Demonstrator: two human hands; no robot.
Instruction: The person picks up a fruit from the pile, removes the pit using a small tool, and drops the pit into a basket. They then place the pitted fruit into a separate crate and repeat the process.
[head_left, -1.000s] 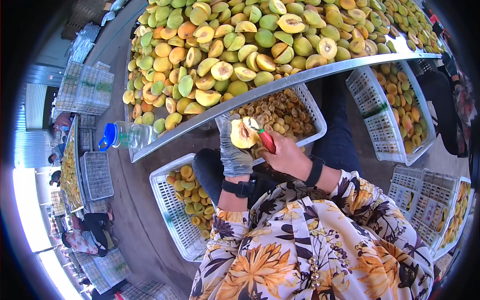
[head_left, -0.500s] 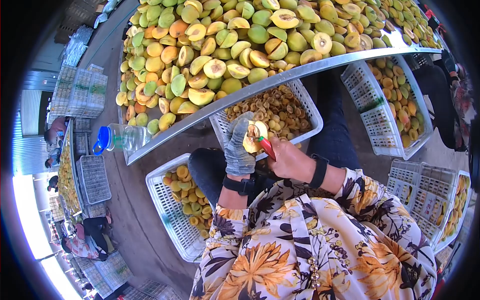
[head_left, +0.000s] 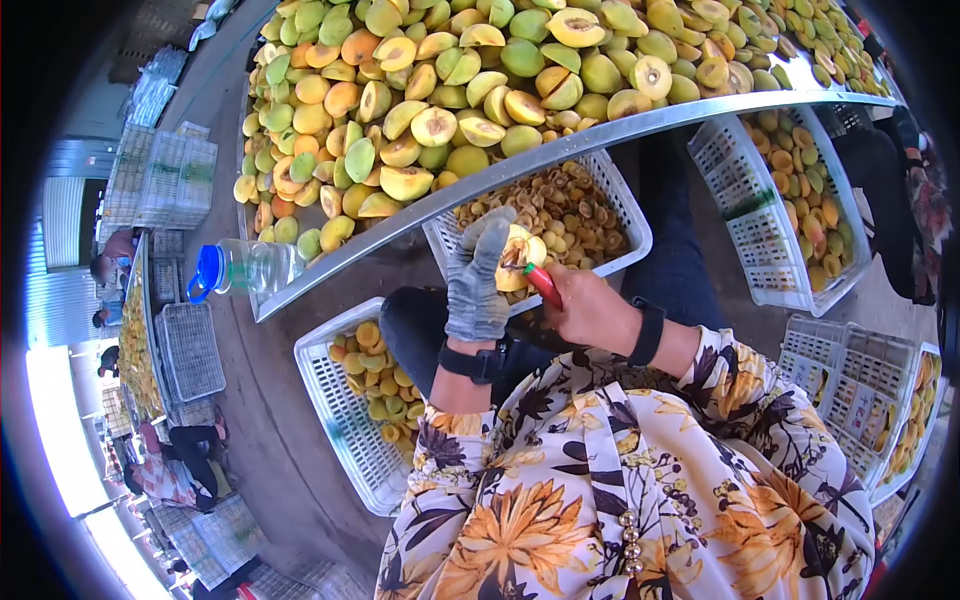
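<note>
A halved yellow fruit [head_left: 520,258] is gripped in the gloved left hand [head_left: 475,285], with the fingers wrapped over its back and its cut face turned toward the tool. A red-handled tool [head_left: 545,286] is clenched in the bare right hand [head_left: 592,312]. Its long axis is laid from 4 o'clock up to 10 o'clock, and the working end is pointed at 10 o'clock and pressed into the cut face. Both are held above the lap, over the near rim of a white crate of pits [head_left: 640,240]. At 12 o'clock a metal-edged table [head_left: 560,155] heaped with fruit is seen, at 8 o'clock a crate of halves [head_left: 350,460], and at 9 o'clock a water bottle [head_left: 250,268].
</note>
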